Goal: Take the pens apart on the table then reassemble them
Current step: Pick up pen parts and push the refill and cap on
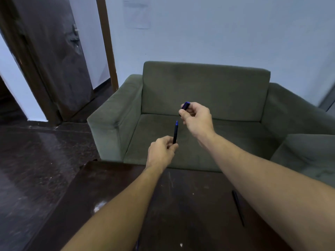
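Above the far edge of the dark worktop (190, 205), in front of the green sofa (204, 87), both hands are raised and each holds one half of the same pen. The left hand (160, 151) has its fingers and thumb curled round the lower end of the pen barrel (175, 132), which stands nearly upright with its blue writing tip pointing up and slightly away. The right hand (196, 117) pinches the blue cap (185, 105) in its fingertips, above and just to the right of that tip, apart from it with a clear gap between them. The cap's long axis is tilted and not in line with the barrel; which way its open end faces is not clear. Whether the cap goes back on or gets set down, the right hand is the nearer one to move. Refitting would need the cap turned onto the barrel's axis and brought down and left over the tip. A second pen (237, 207) lies on the worktop just beside the right forearm, running roughly towards the person.
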